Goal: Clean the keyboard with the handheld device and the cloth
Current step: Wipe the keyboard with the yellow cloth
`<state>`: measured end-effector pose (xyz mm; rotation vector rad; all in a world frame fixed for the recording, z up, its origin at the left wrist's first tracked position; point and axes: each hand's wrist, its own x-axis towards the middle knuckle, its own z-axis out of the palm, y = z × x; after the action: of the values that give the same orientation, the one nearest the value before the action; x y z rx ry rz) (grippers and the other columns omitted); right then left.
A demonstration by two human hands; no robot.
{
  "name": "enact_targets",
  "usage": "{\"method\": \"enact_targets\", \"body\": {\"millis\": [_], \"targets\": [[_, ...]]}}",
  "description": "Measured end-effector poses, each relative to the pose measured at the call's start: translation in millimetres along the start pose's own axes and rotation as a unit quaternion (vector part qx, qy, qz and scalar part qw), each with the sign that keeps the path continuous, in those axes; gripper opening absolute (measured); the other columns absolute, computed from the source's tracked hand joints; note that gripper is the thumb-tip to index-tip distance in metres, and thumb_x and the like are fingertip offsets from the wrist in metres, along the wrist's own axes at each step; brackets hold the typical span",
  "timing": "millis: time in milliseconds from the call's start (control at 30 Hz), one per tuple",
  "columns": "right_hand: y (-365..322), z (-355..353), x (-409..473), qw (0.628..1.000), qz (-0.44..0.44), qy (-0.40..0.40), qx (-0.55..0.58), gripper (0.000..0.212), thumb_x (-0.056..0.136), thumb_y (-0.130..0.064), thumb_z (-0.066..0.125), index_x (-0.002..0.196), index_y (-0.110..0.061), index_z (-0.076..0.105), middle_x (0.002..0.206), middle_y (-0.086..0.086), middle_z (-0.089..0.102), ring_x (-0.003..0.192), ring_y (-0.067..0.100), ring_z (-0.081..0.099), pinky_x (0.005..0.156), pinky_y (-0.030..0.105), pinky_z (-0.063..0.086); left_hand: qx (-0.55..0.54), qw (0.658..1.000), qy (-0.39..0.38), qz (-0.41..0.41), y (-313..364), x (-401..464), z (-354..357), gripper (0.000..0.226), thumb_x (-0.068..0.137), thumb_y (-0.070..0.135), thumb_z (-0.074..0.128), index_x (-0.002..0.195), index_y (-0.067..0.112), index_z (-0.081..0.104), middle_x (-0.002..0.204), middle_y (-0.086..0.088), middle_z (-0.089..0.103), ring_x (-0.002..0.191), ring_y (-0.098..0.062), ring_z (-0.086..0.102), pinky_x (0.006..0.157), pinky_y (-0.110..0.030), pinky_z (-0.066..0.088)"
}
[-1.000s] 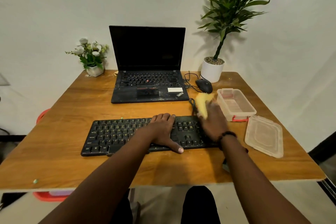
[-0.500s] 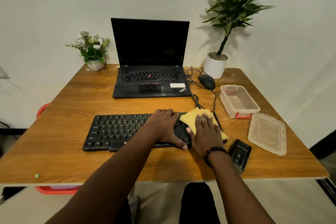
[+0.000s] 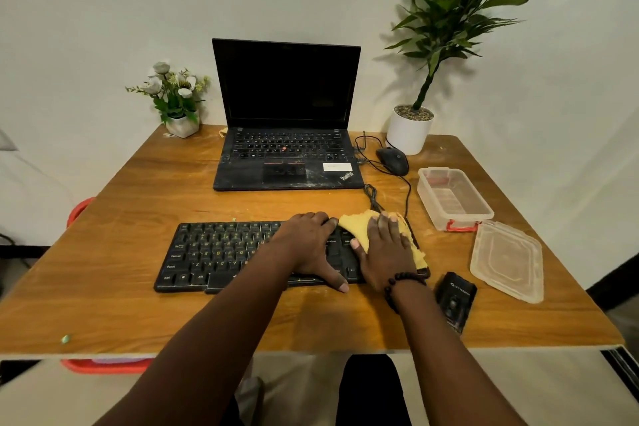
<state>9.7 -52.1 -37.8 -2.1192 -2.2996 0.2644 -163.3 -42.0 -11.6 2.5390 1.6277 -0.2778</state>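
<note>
Two risks I see: my right hand point(image 3: 385, 247), grip flat and wide, presses the cloth point(image 3: 359, 226) onto the keyboard point(image 3: 221, 254); the cloth's fringe may snag keys, and the handheld device point(image 3: 454, 299), just right of my wrist, probably gets nudged off the surface point(image 3: 138, 308). My left hand point(image 3: 309, 242), grip relaxed, steadies the keys.

The desk point(image 3: 145, 204) looks like wood with a smooth, faintly glossy grain, dusted pale in places. The keyboard point(image 3: 221, 252) is matt black plastic, and the yellow cloth point(image 3: 359, 225) on it is soft with frayed edges. The box point(image 3: 453, 197) and its lid point(image 3: 506, 261) are cloudy clear plastic; the laptop point(image 3: 287, 162) is matt black, smudged with dust.
</note>
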Motion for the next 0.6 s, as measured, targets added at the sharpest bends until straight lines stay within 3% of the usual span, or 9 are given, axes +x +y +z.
{"method": "enact_targets", "body": {"millis": [167, 433, 600], "targets": [[4.2, 4.4, -45.0, 1.0, -0.011, -0.011, -0.005, 0.069, 0.1, -0.051, 0.019, 0.153, -0.012, -0.004, 0.161, 0.006, -0.012, 0.148, 0.022, -0.013, 0.12, 0.04, -0.001, -0.005, 1.0, -0.01, -0.003, -0.4, 1.1, 0.9, 0.135, 0.062, 0.091, 0.059, 0.16, 0.014, 0.01, 0.166, -0.006, 0.016, 0.149, -0.03, 0.021, 0.12, -0.041, 0.02], [11.9, -4.4, 4.2, 0.999, 0.006, 0.004, 0.046, 0.066, 0.1, -0.052, 0.013, 0.154, -0.015, 0.003, 0.162, 0.003, -0.009, 0.148, 0.02, -0.011, 0.119, 0.04, -0.002, -0.01, 1.0, -0.019, 0.001, -2.0, -1.0, -1.3, 0.133, 0.062, 0.09, 0.061, 0.16, 0.015, 0.012, 0.164, -0.005, 0.018, 0.147, -0.029, 0.023, 0.119, -0.042, 0.023], [-6.6, 5.6, -26.8, 0.997, 0.034, 0.037, 0.051, 0.07, 0.099, -0.053, 0.013, 0.153, -0.01, 0.0, 0.161, 0.007, -0.01, 0.147, 0.023, -0.013, 0.12, 0.04, -0.003, 0.001, 1.0, -0.019, -0.002, -0.6, 0.4, -2.0, 0.132, 0.063, 0.091, 0.058, 0.161, 0.016, 0.009, 0.165, -0.005, 0.017, 0.147, -0.03, 0.023, 0.119, -0.042, 0.024]]}}
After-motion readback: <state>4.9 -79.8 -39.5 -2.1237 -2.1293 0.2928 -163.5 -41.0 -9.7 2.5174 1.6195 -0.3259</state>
